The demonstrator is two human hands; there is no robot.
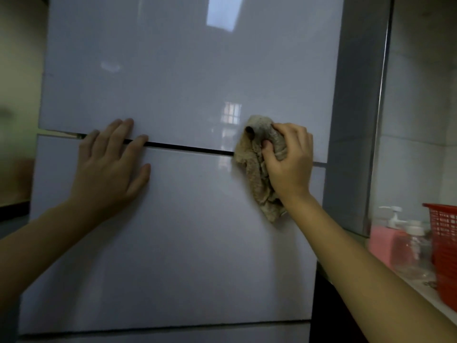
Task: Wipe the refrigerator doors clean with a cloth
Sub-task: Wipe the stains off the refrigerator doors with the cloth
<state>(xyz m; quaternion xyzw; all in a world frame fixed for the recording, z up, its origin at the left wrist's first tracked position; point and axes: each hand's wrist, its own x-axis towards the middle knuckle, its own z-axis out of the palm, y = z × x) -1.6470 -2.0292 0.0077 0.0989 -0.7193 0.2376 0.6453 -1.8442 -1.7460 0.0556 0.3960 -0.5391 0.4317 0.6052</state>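
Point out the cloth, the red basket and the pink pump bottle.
cloth (254, 174): head view, its bunched middle folds.
red basket (445, 243): head view, its mesh wall.
pink pump bottle (383, 246): head view, its pink body.

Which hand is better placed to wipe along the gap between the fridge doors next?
The right hand, probably: it grips the crumpled beige cloth against the glossy white refrigerator doors, over the dark gap. The left hand lies flat, holding nothing.
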